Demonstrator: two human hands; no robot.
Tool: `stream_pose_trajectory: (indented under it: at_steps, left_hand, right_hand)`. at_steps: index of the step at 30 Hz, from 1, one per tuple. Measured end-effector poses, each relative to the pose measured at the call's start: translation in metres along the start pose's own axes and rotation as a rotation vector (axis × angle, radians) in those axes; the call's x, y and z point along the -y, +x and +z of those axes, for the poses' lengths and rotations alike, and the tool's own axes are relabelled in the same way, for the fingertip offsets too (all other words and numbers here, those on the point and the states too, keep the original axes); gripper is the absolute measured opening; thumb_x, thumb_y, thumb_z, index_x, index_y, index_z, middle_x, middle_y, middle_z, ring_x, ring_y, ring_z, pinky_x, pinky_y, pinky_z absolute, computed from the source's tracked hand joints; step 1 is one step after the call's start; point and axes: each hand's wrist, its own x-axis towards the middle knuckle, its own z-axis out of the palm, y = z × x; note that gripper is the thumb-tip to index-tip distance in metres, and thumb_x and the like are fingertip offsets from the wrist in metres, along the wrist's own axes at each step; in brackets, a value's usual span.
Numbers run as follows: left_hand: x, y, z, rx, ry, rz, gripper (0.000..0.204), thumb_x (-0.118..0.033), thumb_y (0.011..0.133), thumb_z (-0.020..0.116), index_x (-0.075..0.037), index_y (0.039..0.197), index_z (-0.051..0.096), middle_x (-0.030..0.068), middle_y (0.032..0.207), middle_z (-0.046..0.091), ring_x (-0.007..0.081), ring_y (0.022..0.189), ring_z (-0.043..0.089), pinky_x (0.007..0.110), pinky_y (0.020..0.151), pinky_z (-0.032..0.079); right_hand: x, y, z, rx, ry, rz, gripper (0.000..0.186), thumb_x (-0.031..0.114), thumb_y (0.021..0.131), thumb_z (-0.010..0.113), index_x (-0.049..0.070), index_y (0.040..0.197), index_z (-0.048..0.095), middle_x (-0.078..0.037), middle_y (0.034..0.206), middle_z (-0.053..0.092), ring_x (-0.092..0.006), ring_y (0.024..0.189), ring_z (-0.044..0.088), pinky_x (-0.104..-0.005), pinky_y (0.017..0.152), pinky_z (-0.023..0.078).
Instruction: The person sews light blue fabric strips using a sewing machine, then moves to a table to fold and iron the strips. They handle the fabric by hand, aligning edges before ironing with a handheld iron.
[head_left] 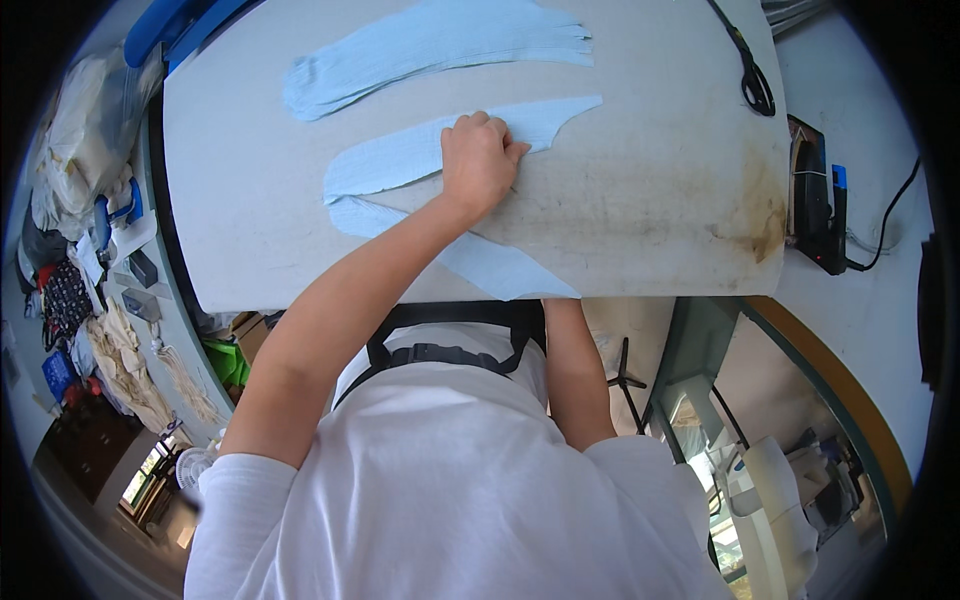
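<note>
My left hand [482, 160] lies on a light-blue fabric strip [380, 160] on the padded board [680, 200], its fingers curled closed at the cloth. The strip doubles back at its left end, and its lower length [500, 270] runs diagonally to the board's front edge. My right forearm [575, 380] reaches up to that edge beside the lower tip; the right hand is hidden there. Another long piece of light-blue fabric [430, 50], ragged at its right end, lies along the far side.
Black scissors [755, 85] lie at the board's back right. A black iron [815, 200] with a cord stands on the white surface beside it. Bags [85, 140] and heaped cloth [120, 360] crowd a side surface at the left. A blue object [175, 30] borders the back-left corner.
</note>
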Motion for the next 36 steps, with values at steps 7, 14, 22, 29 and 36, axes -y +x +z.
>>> stream_pose_trajectory:
  at_steps: [7, 14, 22, 29, 36]
  left_hand:
    - [0.002, -0.003, -0.002, -0.042, -0.011, 0.03, 0.023, -0.021, 0.078, 0.082, -0.004, 0.073, 0.067, 0.0119, 0.079, 0.065, 0.0333, 0.082, 0.06, 0.046, 0.072, 0.046]
    - [-0.02, -0.021, -0.011, 0.011, 0.0, 0.239, 0.024, -0.022, 0.078, 0.08, -0.003, 0.084, 0.066, 0.0148, 0.087, 0.063, 0.0363, 0.091, 0.058, 0.048, 0.078, 0.042]
    - [-0.217, -0.171, -0.011, 1.466, -0.641, 0.976, 0.034, -0.027, 0.097, 0.065, 0.002, 0.114, 0.068, 0.0218, 0.115, 0.067, 0.0413, 0.108, 0.061, 0.044, 0.096, 0.048]
    - [-0.204, -0.265, -0.039, 2.125, -0.501, 1.124, 0.044, -0.029, 0.107, 0.048, 0.0, 0.139, 0.055, 0.0246, 0.145, 0.051, 0.0379, 0.136, 0.048, 0.041, 0.114, 0.038]
    - [-0.213, -0.341, -0.082, 2.454, -0.484, 1.324, 0.037, -0.025, 0.108, 0.046, -0.002, 0.135, 0.058, 0.0187, 0.134, 0.059, 0.0337, 0.126, 0.056, 0.041, 0.107, 0.044]
  right_hand:
    - [-0.001, -0.001, -0.011, 0.01, -0.115, 0.007, 0.027, 0.023, 0.091, 0.067, 0.006, 0.112, 0.071, -0.01, 0.101, 0.072, -0.0184, 0.092, 0.068, -0.038, 0.074, 0.057]
    - [-0.045, -0.016, -0.077, -0.042, -0.744, 0.12, 0.029, 0.022, 0.09, 0.067, 0.006, 0.114, 0.071, -0.01, 0.105, 0.072, -0.0187, 0.097, 0.069, -0.0386, 0.076, 0.058]
    - [-0.106, 0.0, -0.189, -0.184, -1.183, -0.045, 0.024, 0.019, 0.088, 0.063, 0.001, 0.1, 0.074, -0.022, 0.108, 0.072, -0.0372, 0.101, 0.069, -0.0472, 0.087, 0.055]
    - [-0.122, -0.127, -0.179, -0.627, -0.846, 0.133, 0.031, 0.017, 0.086, 0.06, -0.002, 0.109, 0.072, -0.027, 0.116, 0.069, -0.0412, 0.11, 0.067, -0.0483, 0.093, 0.054]
    - [-0.228, -0.233, -0.192, -0.912, -0.533, 0.187, 0.031, 0.016, 0.087, 0.059, -0.003, 0.108, 0.071, -0.028, 0.113, 0.07, -0.0429, 0.105, 0.068, -0.0482, 0.092, 0.054]
